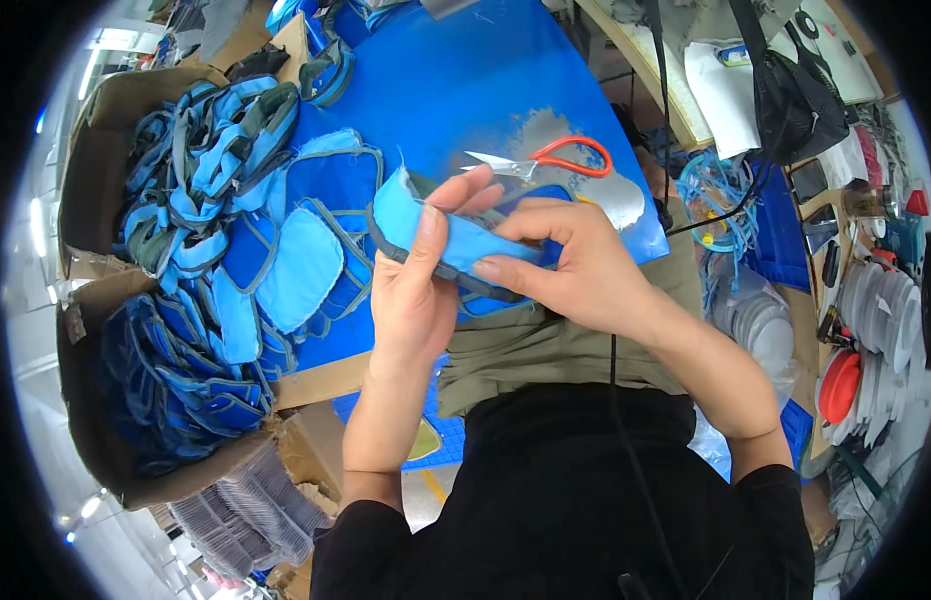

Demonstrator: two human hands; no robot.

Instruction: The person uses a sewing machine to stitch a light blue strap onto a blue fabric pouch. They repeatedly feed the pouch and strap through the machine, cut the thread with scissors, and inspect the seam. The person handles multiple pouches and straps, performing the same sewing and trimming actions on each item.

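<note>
Between my two hands, above the near edge of the blue table, is a light blue fabric piece (466, 240) edged with dark grey binding. My left hand (418, 265) grips its left part, the thumb laid on the blue face and the other fingers behind. The right end is pinched between thumb and fingers of my right hand (576, 255). Loose threads stick up at the upper left corner of the piece. Just beyond my hands lie scissors (531, 162) with red handles, blades parted and pointing left. Left of my hands, light blue panels (304, 265) with grey trim overlap in a heap.
One cardboard box (86, 160) at left overflows with blue and grey fabric pieces; another box (86, 390) below it holds darker blue ones. The blue tabletop (436, 80) has a worn grey patch. At right, a black bag (801, 115) hangs near white and red discs (839, 385).
</note>
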